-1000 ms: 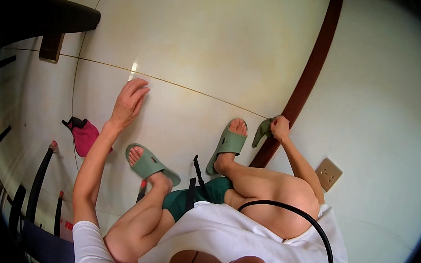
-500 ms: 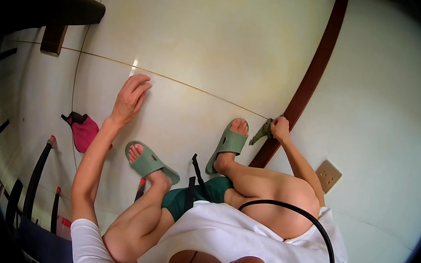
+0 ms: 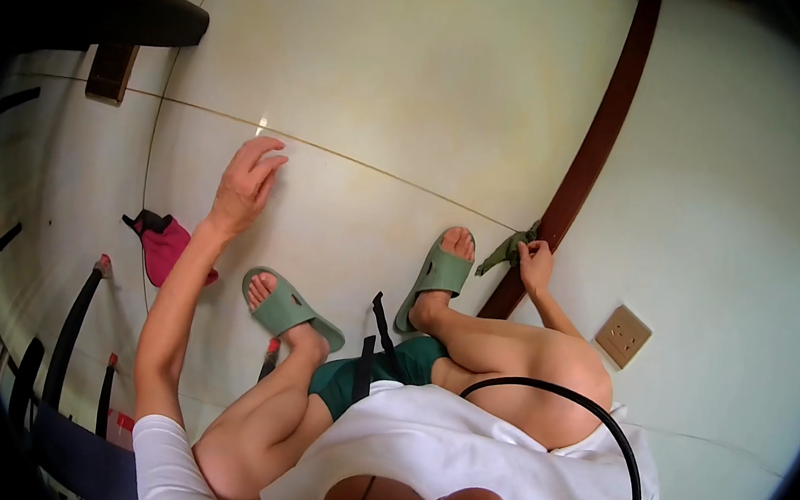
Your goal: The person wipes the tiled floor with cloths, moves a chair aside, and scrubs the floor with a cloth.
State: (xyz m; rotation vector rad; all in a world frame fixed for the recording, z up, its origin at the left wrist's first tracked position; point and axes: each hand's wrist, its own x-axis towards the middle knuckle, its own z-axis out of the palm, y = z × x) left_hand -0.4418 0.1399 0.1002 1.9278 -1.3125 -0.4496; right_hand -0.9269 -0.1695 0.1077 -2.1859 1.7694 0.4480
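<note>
Floor (image 3: 385, 80) spreads beyond your left fingers; red-brown trim (image 3: 596, 143) runs behind your right ones. Your left hand (image 3: 243, 191) holds nothing, fingers loosely curled, thumb apart, probably out for balance as you squat. Your right hand (image 3: 536, 265) has fingertips bunched at the cloth (image 3: 501, 252); can't tell if pinching. Cloth's just left of those tips, by the trim, likely steadied by them.

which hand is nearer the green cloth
Right. The right hand is right at the green cloth, seemingly touching its edge; the left hand is well off to the cloth's left, over the floor.
</note>
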